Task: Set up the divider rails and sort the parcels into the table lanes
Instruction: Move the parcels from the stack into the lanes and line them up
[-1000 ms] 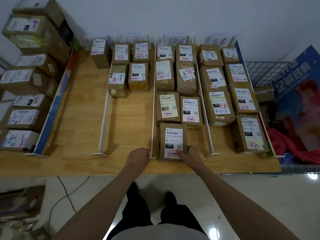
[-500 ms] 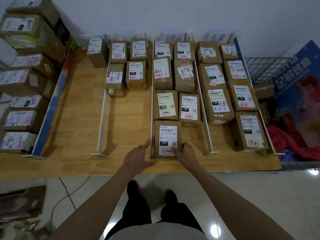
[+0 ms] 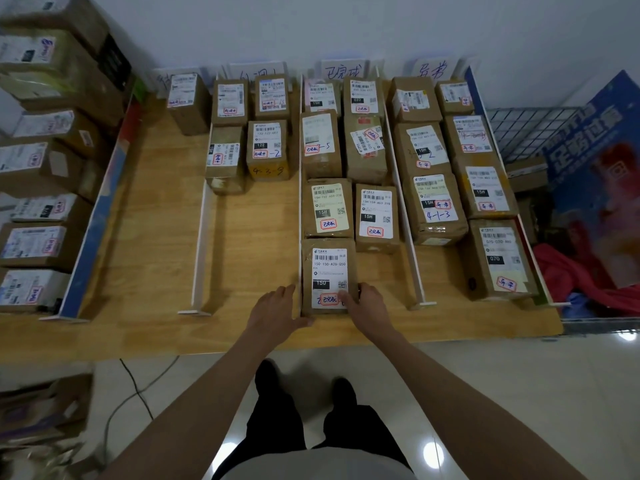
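A brown parcel with a white "150" label [image 3: 328, 268] lies at the near end of the third lane, tight against the white middle divider rail [image 3: 299, 188]. My right hand [image 3: 367, 308] grips its near right corner, fingertips on the label. My left hand [image 3: 277, 315] lies flat on the wooden table [image 3: 249, 237], just left of that rail's near end, fingers apart and holding nothing. Other white rails [image 3: 201, 244] [image 3: 406, 216] stand between the lanes. Several labelled parcels fill the third lane [image 3: 327, 209] and the right lane [image 3: 434, 206]. The second lane holds several at its far end [image 3: 266, 147].
A blue-edged board [image 3: 91, 233] bounds the table's left side, with stacked parcels [image 3: 33, 244] beyond it. A wire basket [image 3: 526, 129], a blue poster [image 3: 595, 161] and red cloth [image 3: 588, 282] sit to the right. Paper lane signs [image 3: 343, 69] lean on the wall. A cable [image 3: 135, 389] runs on the floor.
The "150" parcel has slid left and slightly forward until it touches the middle rail. Both hands moved with it, and the left hand has flattened on the table.
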Action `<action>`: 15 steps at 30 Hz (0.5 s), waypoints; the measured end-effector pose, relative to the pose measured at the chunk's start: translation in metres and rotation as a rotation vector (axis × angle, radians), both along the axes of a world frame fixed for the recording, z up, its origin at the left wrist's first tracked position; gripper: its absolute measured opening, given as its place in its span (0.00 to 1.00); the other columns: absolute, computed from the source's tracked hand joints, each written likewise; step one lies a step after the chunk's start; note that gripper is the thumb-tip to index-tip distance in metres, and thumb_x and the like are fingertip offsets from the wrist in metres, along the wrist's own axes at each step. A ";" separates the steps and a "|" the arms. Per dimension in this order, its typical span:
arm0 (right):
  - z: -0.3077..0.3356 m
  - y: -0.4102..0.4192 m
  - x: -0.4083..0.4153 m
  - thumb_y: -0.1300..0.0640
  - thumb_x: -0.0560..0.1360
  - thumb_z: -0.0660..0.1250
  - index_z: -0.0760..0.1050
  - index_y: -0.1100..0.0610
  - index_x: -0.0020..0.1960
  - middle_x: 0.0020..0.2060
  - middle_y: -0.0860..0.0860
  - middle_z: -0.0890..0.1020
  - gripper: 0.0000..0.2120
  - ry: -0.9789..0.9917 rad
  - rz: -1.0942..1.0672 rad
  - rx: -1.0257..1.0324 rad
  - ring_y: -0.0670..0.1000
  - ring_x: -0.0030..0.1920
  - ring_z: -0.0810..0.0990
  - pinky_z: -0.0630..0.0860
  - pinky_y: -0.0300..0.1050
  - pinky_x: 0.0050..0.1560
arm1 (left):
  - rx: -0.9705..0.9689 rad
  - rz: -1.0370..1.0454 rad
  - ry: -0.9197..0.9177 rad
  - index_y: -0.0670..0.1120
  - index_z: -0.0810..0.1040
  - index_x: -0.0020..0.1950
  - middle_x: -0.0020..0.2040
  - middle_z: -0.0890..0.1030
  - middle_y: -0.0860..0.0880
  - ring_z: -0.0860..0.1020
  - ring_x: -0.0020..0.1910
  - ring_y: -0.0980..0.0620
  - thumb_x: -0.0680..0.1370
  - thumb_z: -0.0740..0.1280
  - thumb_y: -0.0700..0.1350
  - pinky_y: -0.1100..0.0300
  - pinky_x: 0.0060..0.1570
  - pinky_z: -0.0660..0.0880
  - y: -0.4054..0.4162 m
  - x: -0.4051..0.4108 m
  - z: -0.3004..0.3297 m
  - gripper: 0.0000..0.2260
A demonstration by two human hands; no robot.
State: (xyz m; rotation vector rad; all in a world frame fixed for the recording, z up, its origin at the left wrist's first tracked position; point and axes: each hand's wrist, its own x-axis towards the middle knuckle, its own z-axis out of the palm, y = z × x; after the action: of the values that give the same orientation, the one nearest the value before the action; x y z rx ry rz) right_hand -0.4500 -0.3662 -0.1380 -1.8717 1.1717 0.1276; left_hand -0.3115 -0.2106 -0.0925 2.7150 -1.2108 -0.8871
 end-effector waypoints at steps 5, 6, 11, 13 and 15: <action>0.009 -0.001 0.003 0.42 0.78 0.65 0.74 0.60 0.61 0.56 0.55 0.80 0.23 0.033 0.027 0.019 0.55 0.55 0.80 0.79 0.55 0.56 | 0.002 -0.019 -0.027 0.43 0.63 0.75 0.68 0.73 0.45 0.73 0.65 0.45 0.72 0.70 0.66 0.54 0.64 0.69 -0.004 -0.001 0.001 0.41; 0.013 -0.002 0.004 0.42 0.78 0.65 0.74 0.60 0.61 0.57 0.55 0.80 0.23 0.039 0.036 0.016 0.56 0.56 0.80 0.79 0.55 0.56 | 0.007 -0.027 -0.036 0.43 0.63 0.74 0.67 0.74 0.45 0.73 0.65 0.45 0.72 0.70 0.66 0.54 0.63 0.69 -0.004 -0.001 0.002 0.41; 0.047 -0.010 0.001 0.44 0.81 0.61 0.66 0.65 0.72 0.66 0.60 0.74 0.28 0.088 0.101 -0.080 0.60 0.66 0.74 0.73 0.53 0.62 | 0.041 -0.045 -0.076 0.43 0.62 0.75 0.67 0.73 0.45 0.73 0.65 0.45 0.71 0.68 0.70 0.53 0.64 0.69 -0.007 -0.001 0.015 0.43; 0.067 -0.017 0.001 0.45 0.82 0.58 0.63 0.63 0.73 0.69 0.61 0.70 0.28 0.101 0.160 -0.150 0.60 0.67 0.72 0.72 0.55 0.63 | 0.036 -0.025 -0.107 0.44 0.63 0.75 0.68 0.73 0.45 0.73 0.65 0.45 0.72 0.65 0.71 0.52 0.65 0.68 -0.008 0.001 0.025 0.42; 0.086 -0.026 0.009 0.45 0.82 0.57 0.62 0.61 0.74 0.70 0.60 0.68 0.26 0.077 0.224 -0.235 0.60 0.68 0.71 0.72 0.58 0.64 | 0.032 -0.004 -0.159 0.45 0.63 0.76 0.70 0.72 0.45 0.72 0.67 0.45 0.76 0.59 0.69 0.51 0.67 0.66 -0.009 0.006 0.039 0.37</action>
State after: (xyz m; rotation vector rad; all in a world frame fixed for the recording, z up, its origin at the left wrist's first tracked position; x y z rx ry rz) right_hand -0.4407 -0.3919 -0.0520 -2.2219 1.0612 0.1947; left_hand -0.3056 -0.2196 -0.0535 2.8567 -1.2389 -0.7079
